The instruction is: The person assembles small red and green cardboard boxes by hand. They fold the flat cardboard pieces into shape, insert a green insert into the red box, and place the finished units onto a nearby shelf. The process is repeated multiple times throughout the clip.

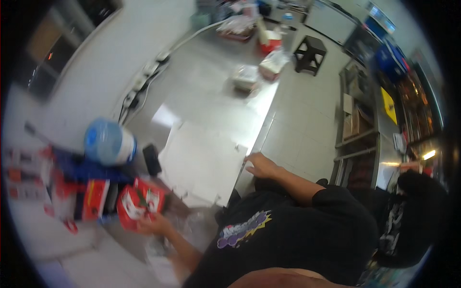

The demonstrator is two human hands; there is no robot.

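While the view is blurred and bent by the wide lens, the person's left hand (152,223) can be made out at about seven o'clock in the picture, its fingers closed on the lower edge of a small red cardboard packet with white and green print (141,201). The packet stands roughly upright above the long pale steel surface (201,105) that runs from the lower left toward twelve o'clock. Just beside the packet, toward nine o'clock, a second red and yellow box (95,198) stands among dark blue packaging (81,169), touching or nearly touching it; the blur hides which. Above these, at about ten o'clock from the packet, a clear blue plastic jar with a white band (109,142) lies tilted on its side. A small black block-shaped object (152,160) sits between the jar and a flat pale sheet (204,158) laid on the surface.

The right hand (261,165) rests near the picture's middle, at about two o'clock from the packet and well apart from it, palm down with fingers spread loosely on the near edge of the surface, holding nothing. The forearm leads back to a black short-sleeved shirt with a purple and yellow print (242,230).

Farther off, toward twelve o'clock, a red and white container (271,41) and clear plastic bags (247,77) lie on the surface, and a black stool (311,54) stands on the tiled floor (302,129) at one o'clock.
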